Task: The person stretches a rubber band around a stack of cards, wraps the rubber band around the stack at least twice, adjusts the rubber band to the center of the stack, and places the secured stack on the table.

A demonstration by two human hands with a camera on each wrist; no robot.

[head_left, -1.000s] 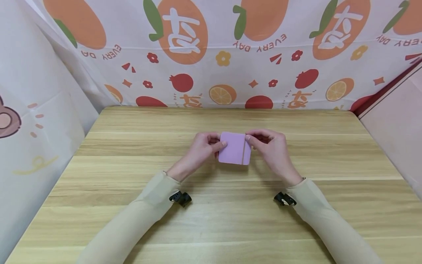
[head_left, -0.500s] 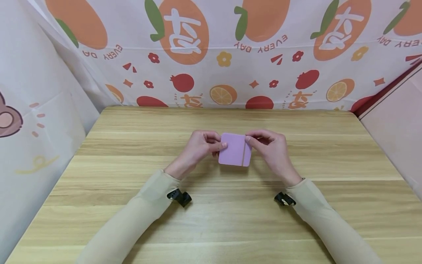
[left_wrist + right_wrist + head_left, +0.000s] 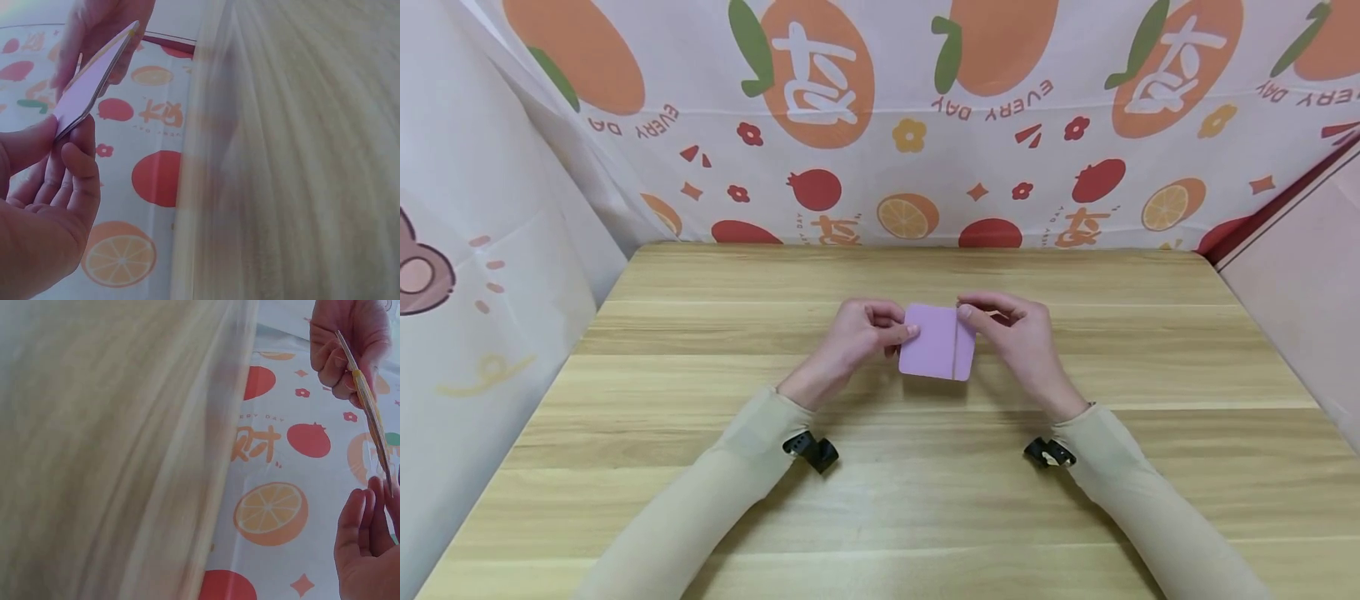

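A thin, light-purple square pad (image 3: pixel 928 346) with rounded corners is held up over the table in the head view. A narrow tan rubber band (image 3: pixel 955 350) runs down its face near the right side. My left hand (image 3: pixel 857 333) pinches the pad's left edge, thumb on the face and fingers behind. At the top right, my right hand (image 3: pixel 1017 337) pinches the band at the pad's edge between thumb and forefinger. Seen edge-on in the right wrist view, the pad (image 3: pixel 377 425) shows thin layers. Its back is hidden in the head view.
The wood-grain table (image 3: pixel 880 517) spreads beneath both forearms. A white curtain (image 3: pixel 1037 183) with fruit prints hangs behind its far edge. Another white cloth (image 3: pixel 512 208) hangs at the left, and a pale panel (image 3: pixel 1307 275) stands at the right.
The pad has shifted slightly right and toward me. The band now stands more upright across it, with its top end drawn a little above the edge by my right fingers.
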